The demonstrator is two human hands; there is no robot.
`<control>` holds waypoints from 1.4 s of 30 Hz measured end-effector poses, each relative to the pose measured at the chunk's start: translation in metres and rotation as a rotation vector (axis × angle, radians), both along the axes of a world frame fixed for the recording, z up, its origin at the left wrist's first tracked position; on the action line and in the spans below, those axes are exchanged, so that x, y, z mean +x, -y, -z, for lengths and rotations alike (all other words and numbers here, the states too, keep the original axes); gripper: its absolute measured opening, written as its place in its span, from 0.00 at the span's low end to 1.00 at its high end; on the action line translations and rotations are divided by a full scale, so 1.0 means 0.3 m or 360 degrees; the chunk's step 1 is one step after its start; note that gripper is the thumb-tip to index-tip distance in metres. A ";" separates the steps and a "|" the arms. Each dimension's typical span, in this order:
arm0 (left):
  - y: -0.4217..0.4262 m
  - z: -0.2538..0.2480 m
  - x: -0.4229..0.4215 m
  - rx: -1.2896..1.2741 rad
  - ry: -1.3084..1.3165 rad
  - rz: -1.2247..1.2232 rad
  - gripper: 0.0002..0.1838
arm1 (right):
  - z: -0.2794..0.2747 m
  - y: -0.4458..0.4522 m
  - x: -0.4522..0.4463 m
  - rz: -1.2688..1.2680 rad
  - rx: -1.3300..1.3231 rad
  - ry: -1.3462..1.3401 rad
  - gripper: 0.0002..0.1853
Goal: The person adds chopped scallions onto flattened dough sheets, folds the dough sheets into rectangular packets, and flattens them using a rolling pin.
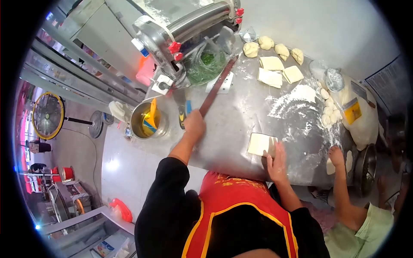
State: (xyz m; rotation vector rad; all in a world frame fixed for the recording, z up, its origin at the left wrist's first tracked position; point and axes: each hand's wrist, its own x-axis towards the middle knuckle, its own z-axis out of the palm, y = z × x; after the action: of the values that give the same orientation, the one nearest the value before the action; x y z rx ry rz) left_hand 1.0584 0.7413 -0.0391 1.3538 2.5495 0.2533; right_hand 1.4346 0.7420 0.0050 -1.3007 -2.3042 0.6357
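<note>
My left hand (pixel 195 124) is closed on the near end of a long reddish-brown stick (pixel 218 88), which slants away over the metal table (pixel 228 124). Beside a folded, squarish piece of dough (pixel 258 144), my right hand (pixel 277 163) rests with its fingers stretched out at the dough's right edge. A dark-bladed tool with a black and yellow handle (pixel 182 117) lies just left of my left hand. Farther back are flat dough squares (pixel 271 63) and several dough lumps (pixel 266 42).
A metal pot (pixel 144 122) with orange and blue utensils stands at the left. Behind it is a roller machine (pixel 193 21) near a bag of greens (pixel 206 64). At the right, a person's hand (pixel 336 155) reaches to the table beside a large sack (pixel 359 112).
</note>
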 end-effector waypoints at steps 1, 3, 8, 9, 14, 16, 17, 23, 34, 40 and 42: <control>-0.005 -0.019 -0.006 0.0027 0.0081 -0.0043 0.15 | -0.004 0.010 -0.003 0.0018 0.0000 -0.0043 0.32; 0.028 -0.079 0.004 0.0126 0.0144 -0.0036 0.15 | -0.020 0.017 0.006 0.0004 -0.0008 -0.0099 0.32; 0.211 -0.200 0.069 0.0137 0.0096 0.0095 0.17 | -0.030 -0.025 0.071 0.0010 0.0188 -0.0043 0.34; 0.247 -0.172 0.071 0.0175 0.0046 0.0203 0.16 | -0.041 -0.034 0.079 0.0020 0.0255 -0.0002 0.35; 0.273 -0.261 0.297 0.0197 0.0051 0.0786 0.11 | -0.100 -0.110 0.121 -0.0104 0.0524 0.0329 0.38; 0.234 -0.228 0.370 0.0170 0.0104 0.1034 0.10 | -0.063 -0.135 0.210 -0.0106 0.0390 0.0354 0.37; 0.210 -0.222 0.401 0.0215 0.0070 0.1125 0.11 | 0.004 -0.164 0.288 -0.0074 0.0202 0.0323 0.36; 0.118 -0.188 0.460 0.0392 -0.0007 0.1394 0.14 | -0.040 -0.153 0.384 0.0004 0.0499 0.0363 0.24; 0.121 -0.116 0.398 0.0255 -0.0035 0.0975 0.17 | 0.074 -0.121 0.401 0.0126 0.0339 0.0454 0.25; 0.117 0.031 0.414 0.0404 -0.0170 0.0729 0.34 | 0.112 -0.180 0.347 0.0310 0.0448 0.0325 0.29; 0.032 0.034 0.393 0.0269 -0.0236 0.0732 0.32 | 0.166 -0.253 0.342 0.0369 0.0363 0.0457 0.27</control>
State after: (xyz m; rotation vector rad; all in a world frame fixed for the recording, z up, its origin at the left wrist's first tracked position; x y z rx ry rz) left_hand 1.1763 0.7316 -0.0494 2.0405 2.2785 0.2930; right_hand 1.5373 0.8179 -0.0447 -1.5975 -2.3091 0.1106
